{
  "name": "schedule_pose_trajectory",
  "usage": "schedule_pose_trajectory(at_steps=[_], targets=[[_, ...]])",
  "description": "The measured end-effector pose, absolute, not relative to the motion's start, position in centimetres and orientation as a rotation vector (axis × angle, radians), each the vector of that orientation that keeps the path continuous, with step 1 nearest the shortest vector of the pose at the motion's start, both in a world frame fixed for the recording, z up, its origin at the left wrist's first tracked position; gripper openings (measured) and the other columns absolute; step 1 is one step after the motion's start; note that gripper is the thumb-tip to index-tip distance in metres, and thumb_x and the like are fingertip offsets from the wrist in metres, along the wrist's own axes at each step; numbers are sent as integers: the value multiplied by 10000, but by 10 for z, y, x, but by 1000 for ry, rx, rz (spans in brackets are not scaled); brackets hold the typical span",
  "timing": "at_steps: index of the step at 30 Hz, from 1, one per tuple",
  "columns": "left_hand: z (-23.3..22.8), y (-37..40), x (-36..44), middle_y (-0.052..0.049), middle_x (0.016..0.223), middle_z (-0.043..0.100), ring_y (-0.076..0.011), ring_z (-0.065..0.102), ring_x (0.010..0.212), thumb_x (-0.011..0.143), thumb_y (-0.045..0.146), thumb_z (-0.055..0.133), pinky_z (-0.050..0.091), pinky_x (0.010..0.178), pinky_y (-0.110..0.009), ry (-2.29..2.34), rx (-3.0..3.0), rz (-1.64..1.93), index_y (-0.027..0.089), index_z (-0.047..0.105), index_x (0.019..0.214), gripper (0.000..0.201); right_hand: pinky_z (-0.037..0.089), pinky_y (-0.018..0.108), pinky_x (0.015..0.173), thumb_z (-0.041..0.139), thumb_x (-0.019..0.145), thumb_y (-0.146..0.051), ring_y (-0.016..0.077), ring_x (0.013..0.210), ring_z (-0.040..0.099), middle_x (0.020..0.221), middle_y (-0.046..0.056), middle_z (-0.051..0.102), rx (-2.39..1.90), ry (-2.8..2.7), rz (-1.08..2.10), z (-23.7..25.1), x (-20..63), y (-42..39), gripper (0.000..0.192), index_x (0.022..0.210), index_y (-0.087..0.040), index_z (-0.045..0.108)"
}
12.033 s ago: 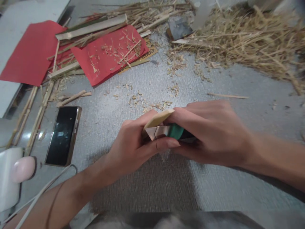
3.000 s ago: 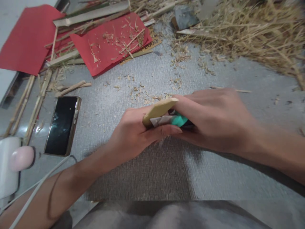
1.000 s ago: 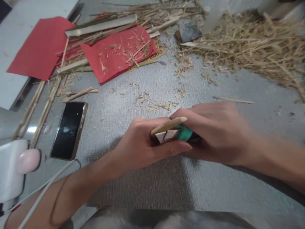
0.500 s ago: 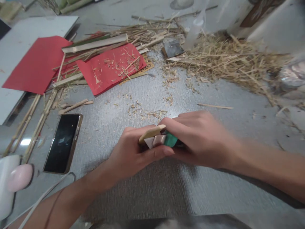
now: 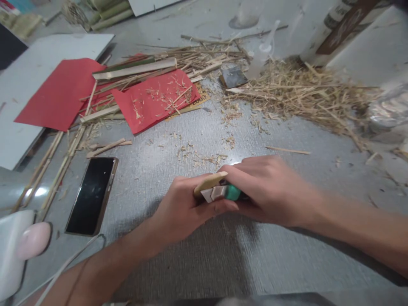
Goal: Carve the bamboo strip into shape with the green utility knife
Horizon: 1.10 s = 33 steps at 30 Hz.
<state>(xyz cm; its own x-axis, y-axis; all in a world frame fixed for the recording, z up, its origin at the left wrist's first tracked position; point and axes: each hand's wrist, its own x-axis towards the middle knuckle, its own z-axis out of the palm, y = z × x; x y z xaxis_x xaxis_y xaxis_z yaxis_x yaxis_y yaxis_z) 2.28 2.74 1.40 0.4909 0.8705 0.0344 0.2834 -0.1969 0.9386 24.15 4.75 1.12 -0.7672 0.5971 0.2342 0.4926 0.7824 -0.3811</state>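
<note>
My left hand [image 5: 183, 208] grips a short flat bamboo strip [image 5: 209, 181], pale tan, whose end sticks out above the fingers. My right hand [image 5: 270, 191] is closed around a utility knife [image 5: 227, 193] with a green handle and a silvery blade head. The blade rests against the strip just under its upper edge. Both hands meet low in the middle of the grey textured mat [image 5: 204, 140]. Most of the strip and the knife handle are hidden inside my fists.
A black phone [image 5: 92, 195] lies left of my hands. Two red paper sheets [image 5: 59, 93] with bamboo slats [image 5: 134, 70] and sticks lie at upper left. A heap of bamboo shavings [image 5: 302, 91] spreads at upper right. A white and pink device [image 5: 19, 246] with a cable sits at lower left.
The hands keep the same grip on strip and knife with small shifts. The view has tilted up, showing more of the far side of the table.
</note>
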Motion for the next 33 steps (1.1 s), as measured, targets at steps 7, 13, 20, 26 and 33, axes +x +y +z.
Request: schedule_pose_trajectory(at_steps=[7,13,20,26,33], targets=[[10,26,22,62,517,495,-112,444,499,947,530,758,371,481,-264,1041,1642,694,225,517,640,495,219,323,578,378,1128,-592,171,579,563,713,13,675,-945,-2644,315,12,240,48,457,991,-218,602],[12,26,24,66,483,478,-110,429,498,929,508,782,379,482,-260,1079,1562,675,224,516,607,505,218,315,587,344,1118,-617,187,612,597,765,34,711,-1003,-2690,374,17,240,49,492,1033,-214,613],[18,24,24,62,501,484,-118,481,554,939,473,762,389,524,-252,1125,1632,655,214,554,637,449,221,307,592,378,1108,-599,206,642,625,804,49,728,-1041,-2713,386,19,240,49,458,1079,-207,614],[14,24,23,64,527,487,-123,476,561,932,465,770,421,551,-257,1100,1630,685,214,607,699,379,206,305,585,406,1094,-578,196,616,597,795,39,720,-1025,-2705,439,21,239,48,424,1081,-212,618],[14,23,24,45,652,545,-118,460,612,916,488,781,410,566,-251,1103,1659,690,208,612,760,361,203,306,581,435,1069,-520,185,586,574,736,26,693,-1036,-2684,469,22,237,47,362,1069,-214,629]])
